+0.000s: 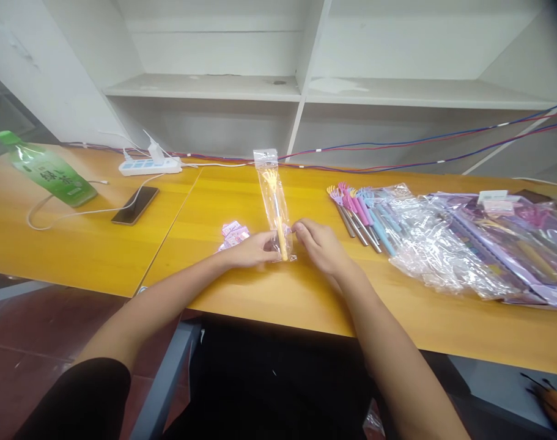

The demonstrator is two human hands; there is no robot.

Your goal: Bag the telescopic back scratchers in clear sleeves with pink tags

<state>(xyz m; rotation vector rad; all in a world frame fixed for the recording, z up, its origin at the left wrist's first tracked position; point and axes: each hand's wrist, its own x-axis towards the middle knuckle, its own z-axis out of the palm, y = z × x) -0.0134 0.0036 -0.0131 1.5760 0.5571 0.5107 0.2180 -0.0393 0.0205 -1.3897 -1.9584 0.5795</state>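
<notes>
Pinches the clear bag (282, 200) with the left hand (254, 250), just right of the card pile (234, 233); has the right hand (321, 245) at its edge, fingertips together, cannot tell if gripping. Shows the yellow scratcher (281, 237) already bagged; leaves loose scratchers (362, 213) unbagged, farther right of that pile.

Yellow back scratcher (282, 237), clear bag (265, 158), pinkish-purple patterned cards (233, 233), orange-yellow tabletop (264, 296)

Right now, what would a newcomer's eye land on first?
Probably the yellow claw-headed stick in its clear sleeve, between the left hand and right hand, mid-picture. Next, the bunch of colorful sticks to its right, beside crinkled plastic bags. Then the green bottle, far left.
</notes>
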